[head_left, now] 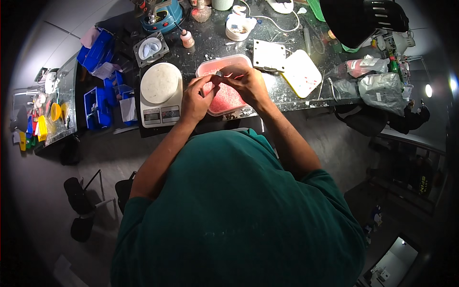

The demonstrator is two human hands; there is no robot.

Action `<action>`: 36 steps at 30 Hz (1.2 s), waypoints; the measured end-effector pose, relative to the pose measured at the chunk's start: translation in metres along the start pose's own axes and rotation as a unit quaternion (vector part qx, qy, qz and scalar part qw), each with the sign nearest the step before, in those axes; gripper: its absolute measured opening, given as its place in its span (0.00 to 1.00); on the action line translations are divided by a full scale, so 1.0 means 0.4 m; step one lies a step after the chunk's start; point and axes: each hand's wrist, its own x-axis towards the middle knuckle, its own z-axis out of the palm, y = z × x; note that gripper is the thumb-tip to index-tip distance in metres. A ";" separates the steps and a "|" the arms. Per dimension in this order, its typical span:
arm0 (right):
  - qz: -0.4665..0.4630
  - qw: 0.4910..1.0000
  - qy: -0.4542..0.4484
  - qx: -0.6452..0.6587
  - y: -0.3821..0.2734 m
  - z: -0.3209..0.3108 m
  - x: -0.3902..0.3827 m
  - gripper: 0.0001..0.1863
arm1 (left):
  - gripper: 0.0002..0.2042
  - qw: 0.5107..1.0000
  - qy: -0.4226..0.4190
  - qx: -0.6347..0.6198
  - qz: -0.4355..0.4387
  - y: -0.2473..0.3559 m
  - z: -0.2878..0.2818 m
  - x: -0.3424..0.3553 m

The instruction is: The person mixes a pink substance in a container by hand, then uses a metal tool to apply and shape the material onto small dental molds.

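- Landmark: the plastic tub [224, 61], which stands near the front edge of the dark bench [206, 47] and contains pink-red granules [224, 101].
- Work piece: a small grey piece [219, 75] is located above the tub, between the fingertips of both hands. Its exact shape is too small to tell.
- Left hand [196, 99]: positioned over the left side of the tub. Thumb and fingers are bent, with a narrow gap, and the tips hold the small grey piece.
- Right hand [251, 87]: positioned over the right side of the tub. The fingers reach inward and meet the left fingertips at the same piece; the position of the thumb cannot be told.
- Digital scale [162, 118]: just left of the tub, with a round pale pan [161, 82] on top.
- Small dropper bottle [187, 40]: beyond the tub, toward its left.
- White container [237, 31]: beyond the tub, holding pale items.
- White square plate [269, 55]: right of the tub and slightly beyond it.
- Yellow-edged board [303, 73]: farther right of the tub than the plate.
- Blue machine [163, 18]: well beyond the tub, to its left.
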 end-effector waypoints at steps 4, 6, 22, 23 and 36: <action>0.007 1.000 0.000 0.015 -0.010 -0.001 -0.004 0.12 | 0.18 1.000 0.001 -0.002 -0.010 -0.006 0.000 -0.004; 0.003 1.000 0.004 0.017 0.006 0.004 -0.003 0.12 | 0.18 1.000 0.001 0.003 -0.003 0.000 -0.001 -0.002; 0.076 0.988 -0.020 0.131 0.042 0.017 0.004 0.14 | 0.17 1.000 0.005 -0.003 0.005 0.004 -0.003 0.001; 0.076 0.988 -0.019 0.131 0.047 0.014 0.007 0.14 | 0.17 1.000 -0.002 -0.011 -0.005 0.006 -0.004 0.000; -0.155 0.982 0.019 -0.108 0.098 0.005 -0.033 0.13 | 0.16 0.999 -0.003 -0.042 0.003 0.006 -0.016 0.004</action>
